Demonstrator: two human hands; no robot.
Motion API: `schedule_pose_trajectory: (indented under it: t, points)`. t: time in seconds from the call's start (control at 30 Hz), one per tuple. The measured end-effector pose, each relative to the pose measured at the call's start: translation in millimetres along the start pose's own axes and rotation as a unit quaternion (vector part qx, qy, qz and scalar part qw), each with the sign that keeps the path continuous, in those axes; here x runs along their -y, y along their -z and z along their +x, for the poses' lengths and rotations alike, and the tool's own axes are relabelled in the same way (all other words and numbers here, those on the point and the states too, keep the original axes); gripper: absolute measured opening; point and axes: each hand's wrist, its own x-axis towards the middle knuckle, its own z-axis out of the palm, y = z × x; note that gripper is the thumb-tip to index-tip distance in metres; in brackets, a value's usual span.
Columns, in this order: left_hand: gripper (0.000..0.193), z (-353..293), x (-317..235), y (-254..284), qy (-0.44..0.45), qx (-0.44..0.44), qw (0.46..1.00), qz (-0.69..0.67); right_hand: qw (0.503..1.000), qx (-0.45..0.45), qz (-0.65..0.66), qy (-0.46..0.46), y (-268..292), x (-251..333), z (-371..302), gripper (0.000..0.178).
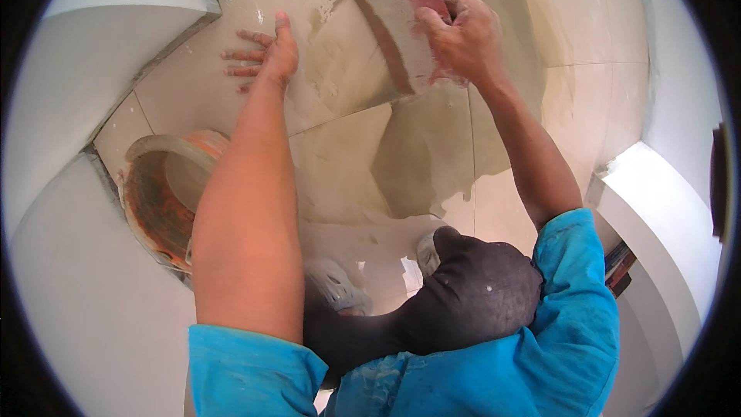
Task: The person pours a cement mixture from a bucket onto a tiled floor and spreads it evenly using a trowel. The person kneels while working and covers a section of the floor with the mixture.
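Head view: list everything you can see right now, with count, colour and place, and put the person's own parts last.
Float: one, red back with a grey sponge face, top centre, gripped by the right hand and pressed on the floor.
Bucket: one, orange, smeared grey, at left by the wall, beside the left forearm.
Floor tiles: several, cream, across the middle; a wet grey film covers the centre.
Walls: white, at left and right edges.
Shoes: two, pale grey, lower centre on the tiles.
Knee: one, in dark trousers, lower centre.
Sleeves: two, blue, bottom.
Left hand: flat on a tile, fingers spread, upper left.
Right hand: closed on the float, top centre.
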Motion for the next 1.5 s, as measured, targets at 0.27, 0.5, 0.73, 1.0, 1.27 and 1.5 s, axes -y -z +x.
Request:
schedule_pose_trajectory:
  t: [0.27, 0.5, 0.73, 1.0, 1.27, 1.5]
  points:
    - [0.099, 14.4, 10.1, -11.5, -0.005, -0.025, 1.000, -0.011, 0.994, -0.042, -0.020, 0.100, -76.5, 23.5, 52.4, 0.027]
    - [0.099, 14.1, 8.7, -13.4, -0.007, -0.029, 1.000, -0.004, 0.990, -0.072, -0.097, 0.071, -20.6, -22.0, 111.9, 0.031]
    - [0.102, 8.1, 3.9, -8.4, 0.001, -0.010, 1.000, -0.003, 0.998, 0.012, -0.046, -0.050, 41.6, 2.3, 106.3, 0.028]
    - [0.100, 14.9, 6.2, -16.5, 0.001, -0.018, 1.000, -0.010, 0.837, 0.528, 0.000, 0.142, 27.9, -5.9, -150.0, 0.036]
    - [0.101, 11.2, 10.4, -10.9, -0.007, -0.013, 1.000, 0.023, 0.906, 0.394, -0.074, 0.135, -16.3, -32.3, -180.5, 0.028]
    - [0.103, 15.7, 8.3, -12.5, -0.005, -0.026, 1.000, 0.003, 0.971, 0.188, -0.042, 0.138, -1.2, -33.4, -69.0, 0.032]
